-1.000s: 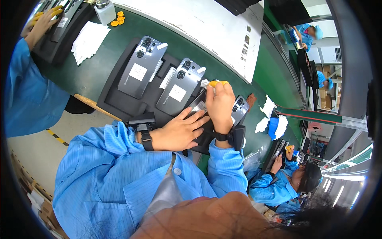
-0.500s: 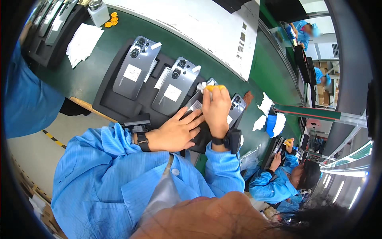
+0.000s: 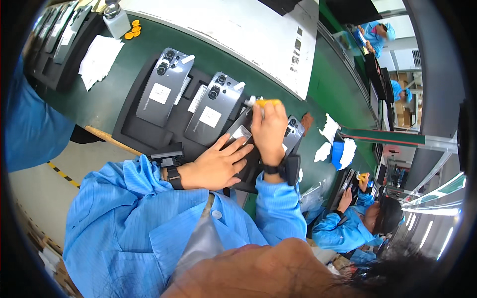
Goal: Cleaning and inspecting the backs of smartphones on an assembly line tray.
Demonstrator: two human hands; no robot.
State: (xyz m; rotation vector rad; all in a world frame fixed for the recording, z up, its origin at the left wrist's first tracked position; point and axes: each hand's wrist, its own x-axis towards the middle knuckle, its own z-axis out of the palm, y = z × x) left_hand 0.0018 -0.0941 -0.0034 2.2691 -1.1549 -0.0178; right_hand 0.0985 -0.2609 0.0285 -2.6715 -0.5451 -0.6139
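My left hand (image 3: 214, 166) lies flat with fingers stretched, its fingertips on the lower part of a dark smartphone (image 3: 241, 132) with a white label. Just above it, my right hand (image 3: 269, 131) is closed in a pinch over the same phone's upper end. At its fingertips are something yellow (image 3: 268, 103) and a small white wad (image 3: 252, 101); whether the yellow is a finger cover or a handle I cannot tell. The right hand hides much of the phone. Two grey smartphones (image 3: 164, 89) (image 3: 213, 107) lie camera side up to the left, another phone (image 3: 294, 130) to the right.
The phones lie in a black foam tray (image 3: 130, 130) on a green table (image 3: 74, 102). White wipes (image 3: 101, 59), a pump bottle (image 3: 116, 21) and several orange pieces (image 3: 133, 31) are at far left. A blue container (image 3: 338, 151) with white wipes stands right. A co-worker (image 3: 343, 228) sits at right.
The right hand's fingertips, with the yellow thing and white wad, have shifted slightly left and up over the phone. The left hand stays on the phone. The whole view has shifted a little.
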